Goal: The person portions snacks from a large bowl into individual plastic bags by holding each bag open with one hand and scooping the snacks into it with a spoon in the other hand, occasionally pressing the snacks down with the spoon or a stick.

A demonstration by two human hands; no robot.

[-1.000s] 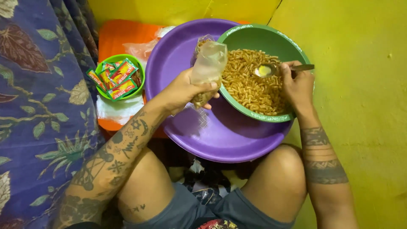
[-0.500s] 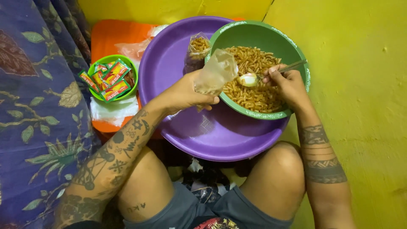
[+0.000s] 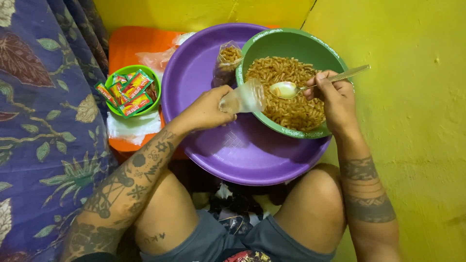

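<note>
My left hand (image 3: 209, 110) holds a small clear plastic bag (image 3: 244, 97), its mouth turned toward the green bowl (image 3: 296, 41). That bowl is full of brown fried noodle snack (image 3: 291, 99) and rests inside a large purple basin (image 3: 252, 155). My right hand (image 3: 335, 97) grips a metal spoon (image 3: 310, 85) over the noodles, its scoop right at the bag's opening. A filled clear bag (image 3: 228, 59) of the snack lies in the basin beside the bowl's left rim.
A small green bowl (image 3: 116, 109) with several red and green sachets (image 3: 130, 92) sits on an orange surface (image 3: 131, 41), with white plastic bags (image 3: 132, 127) under it. Blue floral cloth (image 3: 43, 121) lies left, a yellow wall (image 3: 412, 121) right. My knees frame the basin.
The spoon has risen from the noodles and come to the bag's mouth. My left hand has tilted the bag sideways toward the spoon. The view has shifted slightly.
</note>
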